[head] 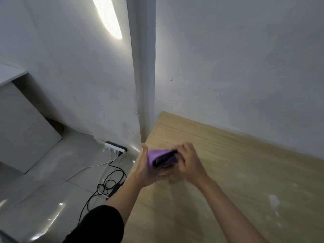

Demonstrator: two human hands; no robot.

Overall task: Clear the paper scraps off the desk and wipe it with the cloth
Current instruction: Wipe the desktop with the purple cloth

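Gripping 1 cloth (162,154) with 2 hands (149,168) (190,163) over 1 desk (236,163).

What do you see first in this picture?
The bright purple cloth stands out, held between the left hand and the right hand above the left edge of the wooden desk. Next, a power strip with tangled cables lies on the floor to the left, against the wall.
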